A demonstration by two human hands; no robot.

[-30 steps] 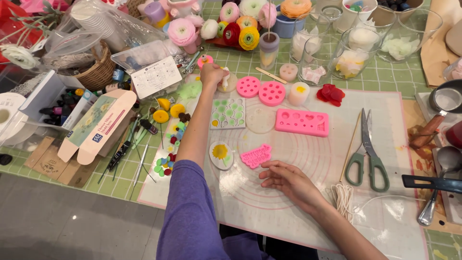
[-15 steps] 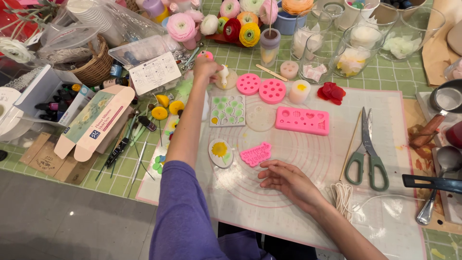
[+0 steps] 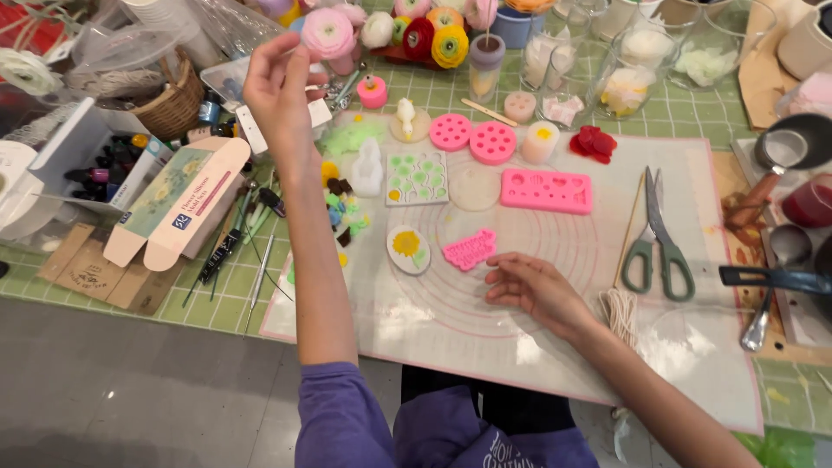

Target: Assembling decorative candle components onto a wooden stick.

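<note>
My left hand [image 3: 279,91] is raised over the left side of the table, above a white card [image 3: 253,132], with its fingers bunched upward; whether it holds anything is hidden. My right hand [image 3: 530,290] rests open on the white silicone mat [image 3: 485,347], fingers loosely spread. Just left of its fingertips lie a small pink mold [image 3: 470,249] and an oval mold with a yellow flower [image 3: 407,250]. A square mold with green leaf shapes [image 3: 418,178] lies further back.
A long pink mold [image 3: 546,191], two round pink molds [image 3: 472,137] and red wax pieces [image 3: 594,143] sit at the mat's back. Green-handled scissors [image 3: 659,247] and coiled string [image 3: 620,308] lie right. An open cardboard box [image 3: 173,208], a basket [image 3: 169,108] and tools crowd the left.
My left hand has pulled back from the small items at the back of the mat and lifted up and to the left. My right hand stays on the mat.
</note>
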